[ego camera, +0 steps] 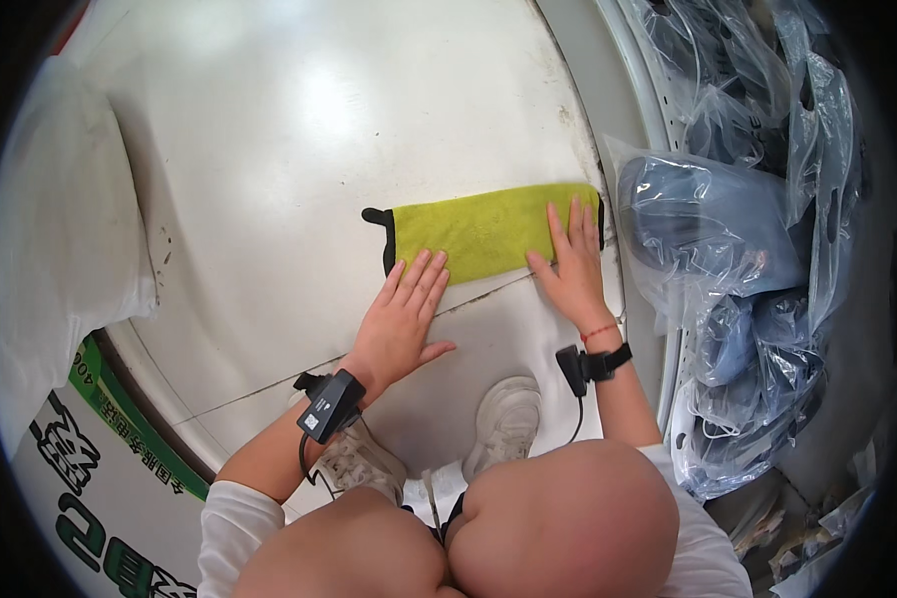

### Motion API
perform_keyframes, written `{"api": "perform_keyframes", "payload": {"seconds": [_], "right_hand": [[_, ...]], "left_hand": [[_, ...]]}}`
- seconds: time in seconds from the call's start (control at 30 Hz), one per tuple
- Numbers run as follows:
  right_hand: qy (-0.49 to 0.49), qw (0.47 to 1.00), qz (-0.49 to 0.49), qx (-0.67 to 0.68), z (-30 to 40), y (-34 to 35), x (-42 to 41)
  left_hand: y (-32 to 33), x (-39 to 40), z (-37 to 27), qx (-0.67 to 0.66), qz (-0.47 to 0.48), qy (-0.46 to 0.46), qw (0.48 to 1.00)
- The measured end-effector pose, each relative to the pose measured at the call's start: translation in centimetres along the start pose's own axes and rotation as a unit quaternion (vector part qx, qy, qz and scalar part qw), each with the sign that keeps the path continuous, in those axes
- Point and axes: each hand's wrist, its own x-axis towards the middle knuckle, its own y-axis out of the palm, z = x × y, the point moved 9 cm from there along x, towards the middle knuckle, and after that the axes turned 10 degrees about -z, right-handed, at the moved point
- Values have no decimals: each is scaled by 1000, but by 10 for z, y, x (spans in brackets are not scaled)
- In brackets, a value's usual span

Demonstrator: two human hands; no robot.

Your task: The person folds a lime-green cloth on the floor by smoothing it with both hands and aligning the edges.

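A yellow-green cloth [486, 228] with black edging lies flat on the pale tiled floor [269, 202], folded into a long rectangle. A short black loop [376, 217] sticks out at its left corner. My left hand [402, 321] rests with its fingertips on the cloth's lower left part, palm down. Toward the other end, my right hand [574, 273] presses flat with fingers spread over the right part of the cloth. Neither hand grips anything. Black devices are strapped to both wrists.
Clear plastic-wrapped packages [710, 217] hang along a white rack at the right. On the left stand a white plastic-covered bundle [67, 209] and a white and green box [127, 478] bearing writing. My shoes [504, 418] and bent knees are close below the cloth.
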Motion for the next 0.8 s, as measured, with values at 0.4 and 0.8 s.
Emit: {"api": "perform_keyframes", "payload": {"seconds": [0.4,0.8], "right_hand": [[-53,994,-87,-33,8,11,96],[-78,995,-54,-6,51,24,50]], "left_hand": [[-33,48,50,15,-104,-29,994],[6,-40,3,-24,-60,-84,994]]}}
